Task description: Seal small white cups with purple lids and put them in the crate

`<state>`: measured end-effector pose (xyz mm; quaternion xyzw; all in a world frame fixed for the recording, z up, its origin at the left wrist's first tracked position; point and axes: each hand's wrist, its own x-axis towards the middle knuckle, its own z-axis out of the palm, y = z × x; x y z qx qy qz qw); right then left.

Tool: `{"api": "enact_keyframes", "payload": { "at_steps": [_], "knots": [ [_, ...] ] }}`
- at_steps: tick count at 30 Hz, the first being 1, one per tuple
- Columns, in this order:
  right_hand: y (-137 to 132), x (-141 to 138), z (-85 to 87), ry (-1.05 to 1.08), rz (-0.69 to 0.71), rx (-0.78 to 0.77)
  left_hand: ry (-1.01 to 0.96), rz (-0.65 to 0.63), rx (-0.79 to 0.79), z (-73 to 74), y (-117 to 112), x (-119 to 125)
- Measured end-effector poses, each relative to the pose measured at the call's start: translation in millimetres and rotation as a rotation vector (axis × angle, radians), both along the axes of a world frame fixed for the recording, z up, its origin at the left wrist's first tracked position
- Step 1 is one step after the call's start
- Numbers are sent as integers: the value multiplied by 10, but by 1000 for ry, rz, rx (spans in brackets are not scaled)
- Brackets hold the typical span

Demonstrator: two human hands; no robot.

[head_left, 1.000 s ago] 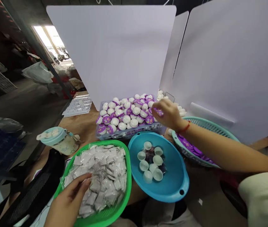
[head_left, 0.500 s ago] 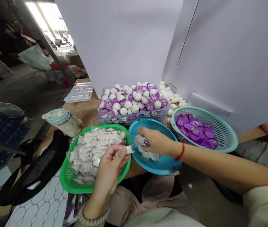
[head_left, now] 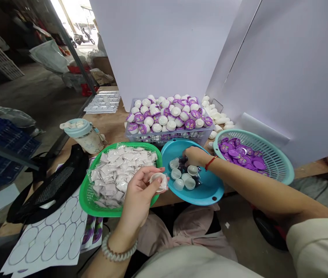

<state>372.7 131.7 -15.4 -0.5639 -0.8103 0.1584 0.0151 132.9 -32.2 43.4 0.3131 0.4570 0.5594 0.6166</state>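
So the left hand (head_left: 140, 193), just below centre frame, has its fingers pinched around a small white cup (head_left: 156, 178), right by the green basket (head_left: 84, 199) of wrapped packets (head_left: 114, 166). Right hand (head_left: 196, 156) is dipping into the blue basin (head_left: 211, 187) right of centre, next to loose white cups (head_left: 185, 177) and some dark packets (head_left: 197, 178). Its fingertips are kinda buried, so can't tell if they're gripping anything. Purple lids (head_left: 242, 155) sit in a teal basket (head_left: 286, 170) toward the right edge.
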Motion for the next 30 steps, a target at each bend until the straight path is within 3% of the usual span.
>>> {"api": "enact_keyframes", "payload": {
  "at_steps": [10, 14, 16, 18, 19, 21, 23, 26, 30],
  "knots": [
    [-61, 37, -75, -117, 66, -36, 209, 74, 50, -193, -28, 46],
    [-162, 4, 57, -71, 35, 8, 248, 94, 69, -214, -29, 108],
    [-370, -1, 227, 68, 17, 110, 262, 90, 68, -223, -35, 140],
    [-698, -20, 404, 395, 73, 280, 279, 82, 64, -225, -38, 179],
    [-887, -42, 473, 603, 154, 374, 290, 77, 63, -224, -40, 203],
    [-1253, -109, 540, 821, 339, 529, 311, 66, 64, -218, -49, 264],
    [-1528, -185, 503, 862, 401, 653, 324, 53, 83, -214, -77, 336],
    [-1725, -229, 335, 896, 265, 752, 243, -11, 106, -233, -166, 440],
    [-1817, -118, 186, 926, 166, 756, 132, -180, 119, -290, -329, 557]
  ]
}}
